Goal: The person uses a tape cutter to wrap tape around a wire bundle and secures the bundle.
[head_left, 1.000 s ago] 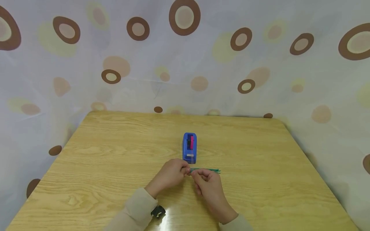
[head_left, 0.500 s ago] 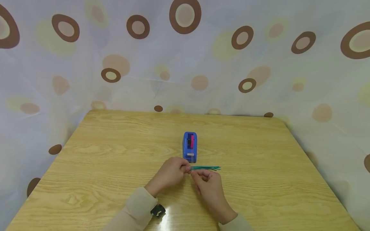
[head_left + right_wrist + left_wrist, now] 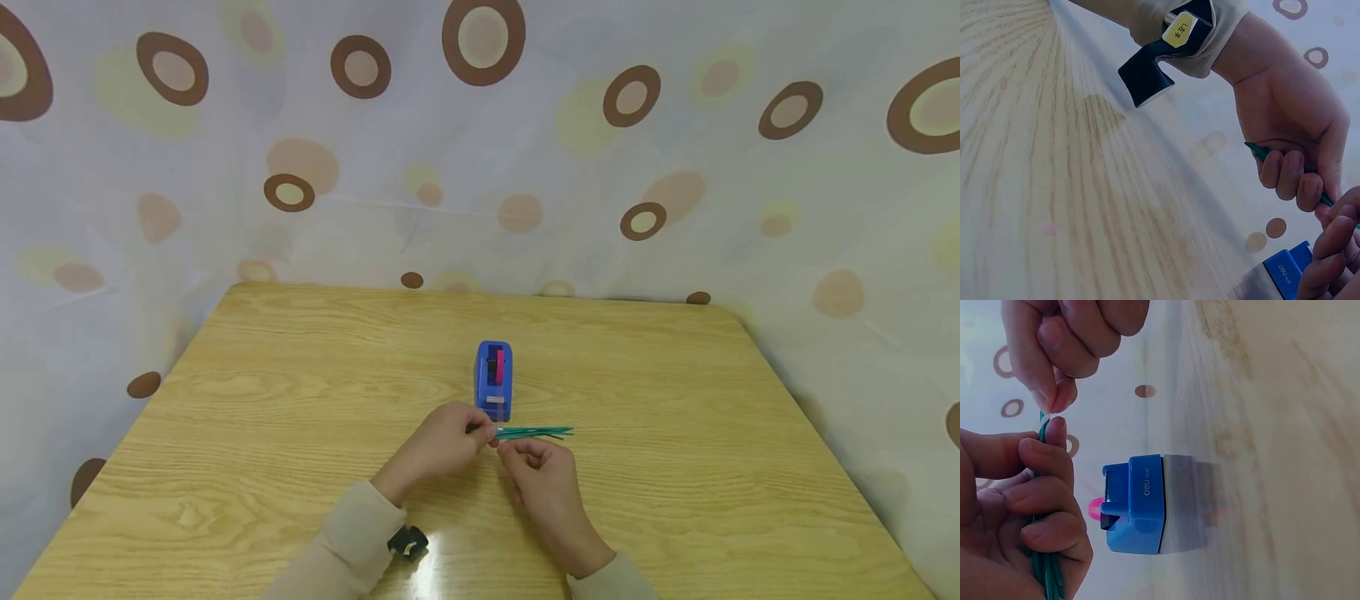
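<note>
My left hand grips a bundle of thin green strands, whose free ends stick out to the right above my right hand. In the left wrist view the strands cross the left palm under curled fingers. The right thumb and forefinger pinch at the bundle's upper end, by a small whitish, clear bit that looks like tape. Just beyond the hands stands a blue tape dispenser with a pink reel, its toothed cutter facing me.
A wood-grain table lies under the hands, backed by a spotted curtain. A black wrist mount is on the left sleeve, and in the right wrist view the mount bears a yellow label.
The green bundle has shifted slightly away from me, so more of it shows above the right hand. The left hand has moved a little the same way; the right hand hardly moves.
</note>
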The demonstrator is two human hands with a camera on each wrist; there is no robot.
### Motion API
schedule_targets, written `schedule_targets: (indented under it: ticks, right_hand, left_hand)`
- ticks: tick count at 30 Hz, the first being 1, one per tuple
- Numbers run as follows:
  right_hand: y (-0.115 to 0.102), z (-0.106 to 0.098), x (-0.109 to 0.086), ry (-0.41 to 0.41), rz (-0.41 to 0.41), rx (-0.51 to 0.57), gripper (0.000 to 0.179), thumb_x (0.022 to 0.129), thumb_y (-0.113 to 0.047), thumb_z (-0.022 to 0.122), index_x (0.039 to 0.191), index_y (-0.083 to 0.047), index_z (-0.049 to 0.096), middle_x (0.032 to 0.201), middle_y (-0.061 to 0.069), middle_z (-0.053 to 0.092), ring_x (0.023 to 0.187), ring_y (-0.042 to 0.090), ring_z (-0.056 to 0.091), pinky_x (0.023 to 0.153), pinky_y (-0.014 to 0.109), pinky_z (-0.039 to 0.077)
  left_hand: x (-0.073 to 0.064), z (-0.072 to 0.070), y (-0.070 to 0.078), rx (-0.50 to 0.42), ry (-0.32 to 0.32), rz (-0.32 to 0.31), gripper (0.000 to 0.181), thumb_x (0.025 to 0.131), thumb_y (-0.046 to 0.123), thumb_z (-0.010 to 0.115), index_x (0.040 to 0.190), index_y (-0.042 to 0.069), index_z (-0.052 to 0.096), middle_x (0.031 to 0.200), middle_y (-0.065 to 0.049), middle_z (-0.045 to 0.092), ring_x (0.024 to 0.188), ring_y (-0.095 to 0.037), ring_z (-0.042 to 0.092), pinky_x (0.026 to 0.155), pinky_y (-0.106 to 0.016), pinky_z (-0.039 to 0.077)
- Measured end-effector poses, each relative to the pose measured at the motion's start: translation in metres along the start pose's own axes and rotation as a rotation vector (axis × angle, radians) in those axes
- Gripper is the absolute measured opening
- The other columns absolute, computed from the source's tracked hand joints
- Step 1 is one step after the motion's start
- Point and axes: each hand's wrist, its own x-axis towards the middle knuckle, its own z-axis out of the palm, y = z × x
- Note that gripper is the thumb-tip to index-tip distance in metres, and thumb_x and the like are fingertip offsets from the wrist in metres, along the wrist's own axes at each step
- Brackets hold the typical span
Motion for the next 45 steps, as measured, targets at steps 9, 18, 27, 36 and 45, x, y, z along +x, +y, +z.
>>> schedule_targets:
  ticks: [9, 18, 27, 36, 45]
  right_hand:
    - [0.001, 0.000, 0.000, 0.011, -0.003, -0.020, 0.022, 0.095, -0.016, 0.068, 0.097, 0.006, 0.071, 0.056, 0.003, 0.049, 0.045, 0.011, 0.043, 0.043, 0.020, 0.034]
    - [0.007, 0.000, 0.005, 0.026, -0.024, -0.055, 0.021, 0.094, -0.016, 0.070, 0.094, 0.005, 0.073, 0.055, 0.002, 0.049, 0.044, 0.011, 0.043, 0.042, 0.020, 0.035]
    - [0.009, 0.001, 0.003, 0.019, 0.018, -0.020, 0.019, 0.092, -0.013, 0.071, 0.095, 0.006, 0.073, 0.054, 0.002, 0.049, 0.045, 0.010, 0.042, 0.043, 0.019, 0.033]
    - [-0.009, -0.013, -0.004, -0.085, 0.077, -0.076, 0.021, 0.094, -0.015, 0.069, 0.100, 0.004, 0.072, 0.056, 0.003, 0.052, 0.047, 0.012, 0.045, 0.044, 0.020, 0.035]
    - [-0.046, -0.032, 0.000, -0.232, -0.121, -0.150, 0.025, 0.096, -0.018, 0.067, 0.100, 0.007, 0.071, 0.070, 0.012, 0.060, 0.054, 0.014, 0.054, 0.052, 0.024, 0.047]
  left_hand:
    - [-0.001, 0.001, 0.001, -0.009, 0.004, 0.015, 0.023, 0.099, 0.021, 0.061, 0.082, 0.013, 0.074, 0.073, 0.007, 0.059, 0.062, -0.010, 0.047, 0.054, -0.025, 0.037]
    - [0.002, 0.003, -0.002, 0.036, 0.039, 0.044, 0.024, 0.098, 0.020, 0.062, 0.078, 0.014, 0.073, 0.072, 0.007, 0.060, 0.062, -0.009, 0.049, 0.056, -0.026, 0.040]
    - [-0.001, 0.002, -0.002, 0.034, 0.041, -0.001, 0.021, 0.096, 0.020, 0.064, 0.078, 0.014, 0.074, 0.075, 0.006, 0.062, 0.061, -0.011, 0.052, 0.053, -0.026, 0.042]
    - [0.003, -0.002, -0.001, 0.065, 0.052, -0.008, 0.022, 0.096, 0.021, 0.064, 0.081, 0.013, 0.076, 0.084, 0.007, 0.065, 0.070, -0.013, 0.054, 0.060, -0.028, 0.044]
    - [0.002, -0.003, -0.002, 0.068, 0.037, -0.006, 0.023, 0.097, 0.020, 0.064, 0.081, 0.011, 0.077, 0.083, 0.006, 0.066, 0.068, -0.012, 0.053, 0.058, -0.028, 0.045]
